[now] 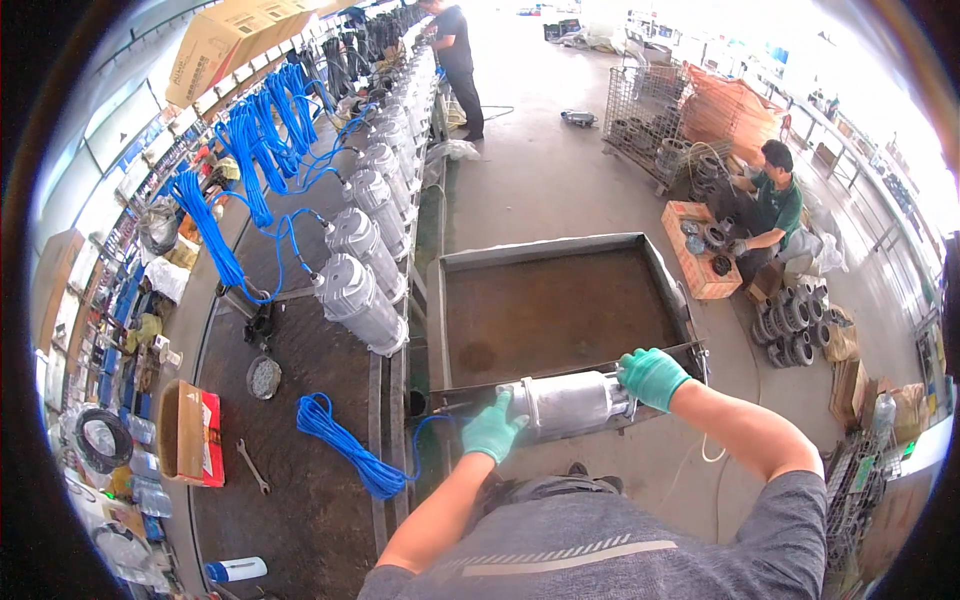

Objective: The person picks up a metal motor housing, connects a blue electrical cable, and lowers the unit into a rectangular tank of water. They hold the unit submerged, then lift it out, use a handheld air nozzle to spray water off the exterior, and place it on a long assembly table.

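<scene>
A silver motor-like pump (572, 402) lies on its side at the near edge of a rectangular metal tank (548, 246) holding brownish liquid. My left hand (492, 430), in a green glove, grips the pump's left end. At the other end my right hand (651, 380), gloved the same way, has its fingers wrapped round the bars or fittings there. A blue cable (355, 450), coiled on the workbench (300, 545) to my left, runs toward the pump's left end. The palm sides of both hands are hidden.
More silver pumps (358, 298) stand along the bench edge, with blue cable bundles (258, 150) behind. A wrench (253, 466) and a red box (212, 440) lie nearer. One person (780, 205) sits by an orange crate (712, 284); another (458, 65) stands at the far bench.
</scene>
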`<state>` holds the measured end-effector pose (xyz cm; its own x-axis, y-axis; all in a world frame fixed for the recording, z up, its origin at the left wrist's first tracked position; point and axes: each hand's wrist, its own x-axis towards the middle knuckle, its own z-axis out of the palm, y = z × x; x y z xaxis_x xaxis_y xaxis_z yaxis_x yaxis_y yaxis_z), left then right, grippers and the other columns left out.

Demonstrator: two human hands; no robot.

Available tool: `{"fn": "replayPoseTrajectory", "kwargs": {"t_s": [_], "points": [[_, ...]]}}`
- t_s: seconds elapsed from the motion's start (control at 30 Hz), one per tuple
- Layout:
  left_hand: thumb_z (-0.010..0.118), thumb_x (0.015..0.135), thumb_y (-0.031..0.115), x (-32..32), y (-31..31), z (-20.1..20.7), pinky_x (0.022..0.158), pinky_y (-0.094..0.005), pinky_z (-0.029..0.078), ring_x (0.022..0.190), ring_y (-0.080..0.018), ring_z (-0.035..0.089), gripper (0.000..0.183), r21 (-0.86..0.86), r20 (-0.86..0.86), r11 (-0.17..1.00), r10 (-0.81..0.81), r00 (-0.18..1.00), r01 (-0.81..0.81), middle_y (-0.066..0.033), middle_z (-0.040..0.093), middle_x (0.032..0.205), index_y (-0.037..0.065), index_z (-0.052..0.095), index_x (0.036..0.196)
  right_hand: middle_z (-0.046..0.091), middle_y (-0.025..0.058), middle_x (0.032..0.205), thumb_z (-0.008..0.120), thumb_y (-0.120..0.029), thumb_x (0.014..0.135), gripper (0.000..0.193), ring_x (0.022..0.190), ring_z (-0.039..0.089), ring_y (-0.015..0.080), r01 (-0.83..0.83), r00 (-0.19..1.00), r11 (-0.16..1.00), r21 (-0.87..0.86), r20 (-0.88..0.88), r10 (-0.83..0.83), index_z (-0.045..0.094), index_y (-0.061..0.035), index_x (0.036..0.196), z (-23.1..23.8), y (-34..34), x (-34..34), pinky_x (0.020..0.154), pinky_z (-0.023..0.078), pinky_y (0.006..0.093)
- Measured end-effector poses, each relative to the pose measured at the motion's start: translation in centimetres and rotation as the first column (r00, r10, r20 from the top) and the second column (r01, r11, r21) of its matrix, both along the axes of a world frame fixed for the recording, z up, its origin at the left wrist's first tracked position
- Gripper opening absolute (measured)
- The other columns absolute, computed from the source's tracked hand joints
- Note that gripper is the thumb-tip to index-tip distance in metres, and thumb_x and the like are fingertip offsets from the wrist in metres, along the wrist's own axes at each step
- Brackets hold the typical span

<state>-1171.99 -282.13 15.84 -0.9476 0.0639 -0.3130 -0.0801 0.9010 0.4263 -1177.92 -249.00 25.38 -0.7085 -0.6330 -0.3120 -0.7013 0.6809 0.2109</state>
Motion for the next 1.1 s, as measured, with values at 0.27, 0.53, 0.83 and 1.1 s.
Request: {"fn": "replayPoseTrajectory", "kwargs": {"t_s": [0.27, 0.53, 0.83, 1.1], "points": [[0.063, 0.091, 0.058, 0.0, 0.0, -0.9, 0.091, -0.0492, 0.052, 0.105, -0.0403, 0.067, 0.079, -0.012, -0.02, 1.0, 0.008, 1.0, -0.008, -0.0226, 0.069, 0.116, 0.019, 0.039, 0.155, 0.072, 0.0214, 0.1, 0.053, -0.046, 0.1, 0.043, 0.096, 0.071, 0.036, 0.656, 0.751, 0.74, -0.148, 0.22, -0.622, 0.056, -0.0051, 0.113, -5.4, -1.1, -0.3, 0.077, 0.056, 0.0486], [0.063, 0.091, 0.058, -0.3, 0.2, -0.4, 0.091, -0.0494, 0.052, 0.106, -0.0401, 0.067, 0.08, -0.03, 0.021, 1.0, -0.004, 1.0, 0.005, -0.0227, 0.069, 0.114, 0.016, 0.038, 0.155, 0.068, 0.0067, 0.106, 0.067, -0.016, 0.087, 0.019, 0.097, 0.069, 0.0277, 0.024, 1.0, 0.999, 0.041, -0.007, -0.024, 0.071, -0.0118, 0.104, -0.6, 0.3, -0.4, 0.078, 0.057, 0.0414], [0.064, 0.092, 0.055, -0.1, 0.4, -0.6, 0.092, -0.0494, 0.052, 0.106, -0.0399, 0.067, 0.079, -0.036, -0.005, 0.999, -0.004, 1.0, 0.004, -0.0222, 0.069, 0.116, 0.016, 0.037, 0.155, 0.073, 0.0174, 0.097, 0.055, -0.04, 0.098, 0.034, 0.091, 0.07, 0.0387, 0.656, 0.753, 0.685, -0.318, 0.204, -0.626, 0.064, -0.0118, 0.115, -4.3, -1.3, 1.3, 0.077, 0.054, 0.051], [0.064, 0.092, 0.054, 0.0, 0.0, -1.9, 0.089, -0.0498, 0.052, 0.102, -0.0396, 0.068, 0.079, -0.056, -0.066, 0.998, -0.021, 0.998, 0.018, -0.0218, 0.07, 0.111, 0.017, 0.037, 0.155, 0.073, 0.017, 0.105, 0.056, -0.037, 0.097, 0.046, 0.097, 0.071, 0.0366, 0.552, 0.82, 0.821, -0.147, 0.276, -0.502, 0.056, -0.014, 0.138, -2.0, -0.5, 0.6, 0.084, 0.056, 0.0473]]}}
